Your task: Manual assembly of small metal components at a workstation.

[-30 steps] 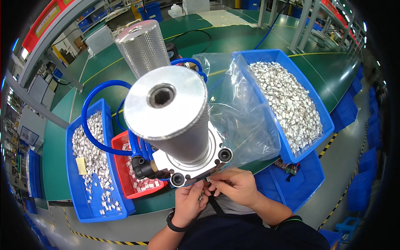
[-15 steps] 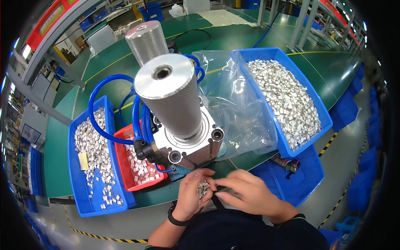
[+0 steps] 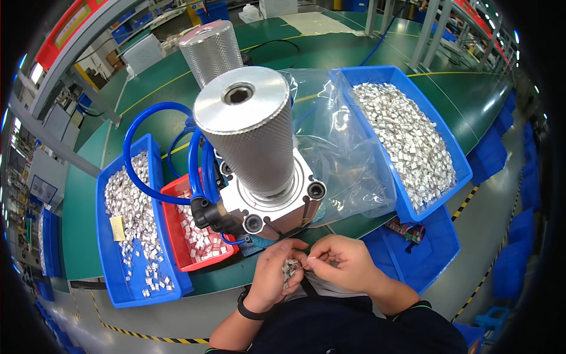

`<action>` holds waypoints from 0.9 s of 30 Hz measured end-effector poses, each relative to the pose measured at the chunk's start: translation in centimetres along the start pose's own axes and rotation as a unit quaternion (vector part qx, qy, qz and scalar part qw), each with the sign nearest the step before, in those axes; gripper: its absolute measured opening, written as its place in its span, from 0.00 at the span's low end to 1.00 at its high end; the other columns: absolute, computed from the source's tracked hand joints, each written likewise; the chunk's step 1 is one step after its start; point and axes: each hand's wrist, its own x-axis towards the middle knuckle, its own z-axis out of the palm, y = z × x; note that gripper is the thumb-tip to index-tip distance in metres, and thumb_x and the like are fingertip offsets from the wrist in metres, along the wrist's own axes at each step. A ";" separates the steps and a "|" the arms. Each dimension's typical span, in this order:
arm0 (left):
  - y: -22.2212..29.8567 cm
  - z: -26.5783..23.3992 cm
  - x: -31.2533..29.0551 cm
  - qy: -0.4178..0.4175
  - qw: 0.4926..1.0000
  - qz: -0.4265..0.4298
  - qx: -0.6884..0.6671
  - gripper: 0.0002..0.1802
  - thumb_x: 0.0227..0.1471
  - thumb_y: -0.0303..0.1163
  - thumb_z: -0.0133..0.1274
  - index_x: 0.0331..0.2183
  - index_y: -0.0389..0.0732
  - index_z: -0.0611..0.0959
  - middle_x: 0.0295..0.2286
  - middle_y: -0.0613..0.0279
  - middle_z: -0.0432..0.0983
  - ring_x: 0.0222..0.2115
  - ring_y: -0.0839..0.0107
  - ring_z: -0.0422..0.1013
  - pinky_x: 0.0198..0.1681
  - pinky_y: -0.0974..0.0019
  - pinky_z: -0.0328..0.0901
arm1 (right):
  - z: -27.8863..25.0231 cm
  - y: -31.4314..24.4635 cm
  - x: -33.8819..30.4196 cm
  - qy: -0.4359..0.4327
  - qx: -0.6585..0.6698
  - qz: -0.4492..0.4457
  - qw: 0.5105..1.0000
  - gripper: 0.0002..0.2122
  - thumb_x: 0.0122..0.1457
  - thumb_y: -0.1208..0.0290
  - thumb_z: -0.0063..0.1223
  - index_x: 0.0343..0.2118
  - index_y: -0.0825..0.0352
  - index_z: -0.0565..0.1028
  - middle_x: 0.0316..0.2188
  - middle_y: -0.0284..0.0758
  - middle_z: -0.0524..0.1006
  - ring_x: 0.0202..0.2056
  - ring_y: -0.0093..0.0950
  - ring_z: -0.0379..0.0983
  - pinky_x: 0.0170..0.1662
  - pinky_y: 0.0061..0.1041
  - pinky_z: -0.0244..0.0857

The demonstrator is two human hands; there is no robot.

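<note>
My left hand (image 3: 271,271) is cupped round a cluster of small silvery-white square parts (image 3: 289,269) in front of the machine. Close against it, my right hand (image 3: 345,264) has thumb and forefinger pinched together beside the cluster. A thin pale strand seems to show at the pinch, too fine to name. Just beyond both hands stands the pneumatic press (image 3: 247,135), with a knurled metal cylinder on a square block. Left of the press, a red bin (image 3: 221,259) holds similar small parts with reddish tints.
A long blue bin (image 3: 112,295) of small white parts lies at the left, and another blue bin (image 3: 466,171) heaped with them at the right. Clear plastic sheeting (image 3: 354,183) covers the green table beside the press. Blue air hoses (image 3: 141,112) loop out leftward. Below the table's right edge sits a blue tray (image 3: 436,253).
My right hand has drawn its fingers into a pinch by the left hand's cluster. The left hand stays nearly in place. The view has shifted slightly.
</note>
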 end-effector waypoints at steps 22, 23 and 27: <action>-0.3 -1.4 0.8 0.004 0.997 0.070 -0.033 0.08 0.58 0.27 0.49 0.38 0.33 0.77 0.22 0.59 0.72 0.10 0.81 0.54 0.10 0.77 0.47 | 0.6 2.1 1.0 0.072 0.052 -0.045 0.995 0.07 0.54 0.82 0.56 0.37 0.74 0.78 0.35 0.40 0.78 0.34 0.25 0.78 0.36 0.19 0.73; -0.2 -1.5 0.8 0.005 0.997 0.062 -0.043 0.08 0.58 0.27 0.49 0.38 0.33 0.77 0.21 0.60 0.71 0.09 0.81 0.54 0.09 0.76 0.46 | 0.5 2.0 1.0 0.050 -0.004 -0.072 0.996 0.08 0.54 0.82 0.56 0.37 0.74 0.78 0.34 0.39 0.78 0.32 0.25 0.78 0.35 0.18 0.73; -0.1 -1.8 0.7 -0.020 0.997 0.052 -0.052 0.09 0.59 0.28 0.48 0.37 0.32 0.77 0.21 0.60 0.71 0.09 0.81 0.53 0.09 0.76 0.46 | 0.2 1.3 1.3 0.004 -0.032 -0.097 0.995 0.06 0.53 0.84 0.55 0.35 0.75 0.78 0.34 0.40 0.77 0.33 0.28 0.79 0.35 0.21 0.73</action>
